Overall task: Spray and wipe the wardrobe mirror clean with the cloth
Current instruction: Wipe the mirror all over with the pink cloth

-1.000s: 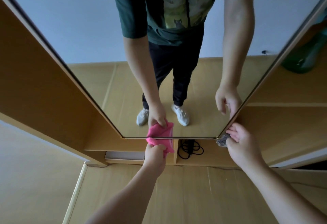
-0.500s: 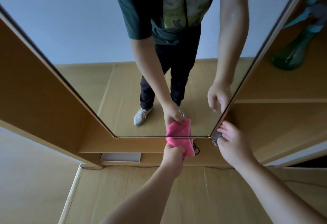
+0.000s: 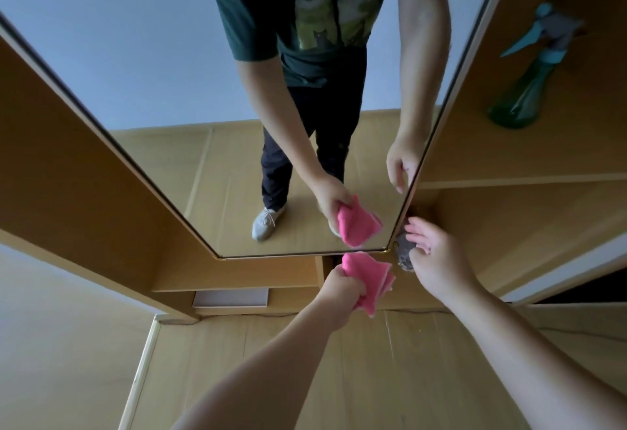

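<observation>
A tall mirror (image 3: pixel 163 97) in a thin dark frame is set on the wooden wardrobe door. My left hand (image 3: pixel 342 288) grips a folded pink cloth (image 3: pixel 368 280) just below the mirror's bottom edge, near its right corner; the cloth shows reflected in the glass. My right hand (image 3: pixel 437 254) rests with straight fingers at the mirror's bottom right corner, touching a small grey object (image 3: pixel 405 254) there. A green spray bottle (image 3: pixel 524 90) with a teal trigger stands on a shelf to the right.
Wooden wardrobe panels (image 3: pixel 68 164) flank the mirror. An open shelf (image 3: pixel 526 164) lies to the right. A white flat box (image 3: pixel 230 297) sits in the low compartment under the mirror. The floor (image 3: pixel 373 378) below is light wood.
My left hand has carried the pink cloth to the right along the mirror's bottom edge, toward the right corner. My right hand has stayed at that corner.
</observation>
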